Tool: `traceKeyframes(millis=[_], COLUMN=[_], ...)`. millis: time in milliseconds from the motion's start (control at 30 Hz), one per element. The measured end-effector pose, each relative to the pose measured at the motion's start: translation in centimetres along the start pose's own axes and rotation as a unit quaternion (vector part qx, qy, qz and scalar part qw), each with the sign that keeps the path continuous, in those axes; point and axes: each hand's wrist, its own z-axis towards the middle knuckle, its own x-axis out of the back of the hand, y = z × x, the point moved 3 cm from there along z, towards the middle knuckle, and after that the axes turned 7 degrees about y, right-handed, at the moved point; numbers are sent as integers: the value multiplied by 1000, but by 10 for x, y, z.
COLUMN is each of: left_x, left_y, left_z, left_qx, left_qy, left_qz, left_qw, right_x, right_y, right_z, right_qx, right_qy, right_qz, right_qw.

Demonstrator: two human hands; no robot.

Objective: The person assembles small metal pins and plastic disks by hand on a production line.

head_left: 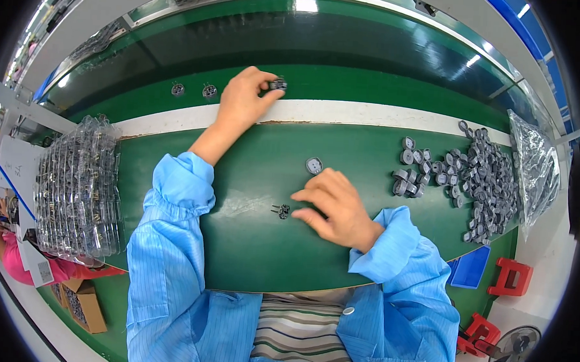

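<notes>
My left hand (243, 96) reaches over the white strip to the far green surface. Its thumb and fingers are closed on a small dark round part (278, 84). To its left, two similar small parts, one nearer (209, 91) and one farther off (178, 89), lie apart on that surface. Over the near green tabletop, my right hand (335, 207) has its thumb and fingers apart with nothing between them. Just left of its fingertips lies a small dark part with thin metal prongs (283, 212). A round grey plastic housing (314, 165) rests beyond its knuckles.
Many grey housings (491, 177) are heaped at the right, beside a clear plastic bag (535, 169). Stacked clear trays (79, 191) of parts stand at the left. A white raised strip (370, 113) crosses the bench. Red stools (511, 277) and a blue bin (470, 266) are below.
</notes>
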Motion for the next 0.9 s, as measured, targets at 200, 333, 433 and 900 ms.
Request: traceKeyframes(millis=[200, 333, 433, 900], left_x=[0, 12, 5, -15], left_y=[-16, 49, 89, 108], left_z=[1, -11, -38, -61], left_qx=[30, -126, -122, -203], left_qy=[-2, -136, -304, -256], left_qz=[57, -99, -103, -132], left_qw=[998, 978, 939, 936], right_x=[-20, 23, 54, 49], right_y=[-4, 28, 56, 73], right_z=[-6, -6, -6, -8], right_qx=[34, -11, -74, -105], right_qy=[-78, 106, 160, 121], right_qz=[11, -55, -162, -169], right_qw=[996, 993, 971, 972])
